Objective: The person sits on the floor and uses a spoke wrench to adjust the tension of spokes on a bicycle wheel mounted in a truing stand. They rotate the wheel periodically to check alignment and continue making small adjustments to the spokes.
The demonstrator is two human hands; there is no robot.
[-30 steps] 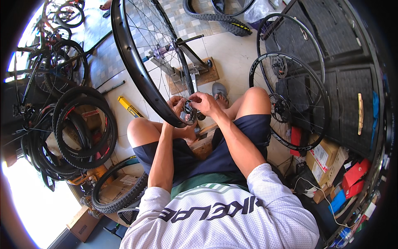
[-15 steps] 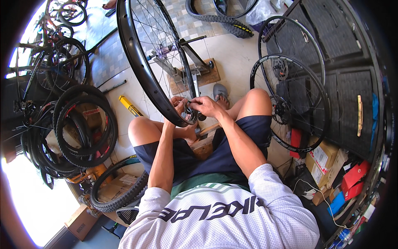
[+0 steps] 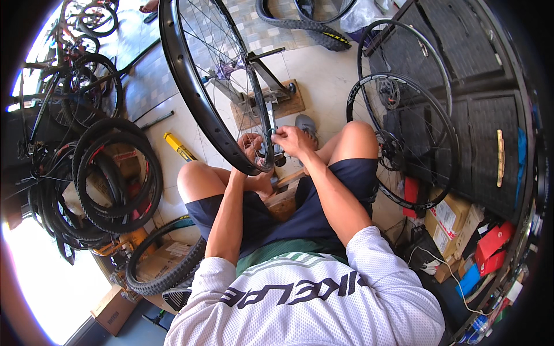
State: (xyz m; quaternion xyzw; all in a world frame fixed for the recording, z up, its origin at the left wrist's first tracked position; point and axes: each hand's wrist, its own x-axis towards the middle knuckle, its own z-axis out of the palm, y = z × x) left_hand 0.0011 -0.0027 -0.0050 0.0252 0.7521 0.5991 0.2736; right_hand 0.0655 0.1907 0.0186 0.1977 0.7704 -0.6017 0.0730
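A bicycle wheel (image 3: 180, 86) with a wide black rim, thin spokes and a purplish hub (image 3: 229, 69) stands upright in front of me. It is mounted in a metal truing stand (image 3: 266, 75) on a wooden base (image 3: 296, 102). My left hand (image 3: 250, 145) is at the lower part of the wheel, among the spokes, its fingers curled closed; what they grip is too small to tell. My right hand (image 3: 293, 142) is at the right edge of the rim, thumb and fingers pinched together; a small dark piece shows at the fingertips, its kind unclear.
Two spoked wheels (image 3: 404, 144) lean against a dark cabinet (image 3: 479, 132) at right, above cardboard boxes (image 3: 447, 222). Tyres (image 3: 118, 173) hang at left, near parked bicycles. A yellow bar-shaped thing (image 3: 180, 147) lies by my left knee. More tyres (image 3: 306, 26) lie ahead.
My right hand has shifted slightly right and up along the rim, away from my left hand. The left hand stays among the spokes. The view has moved slightly.
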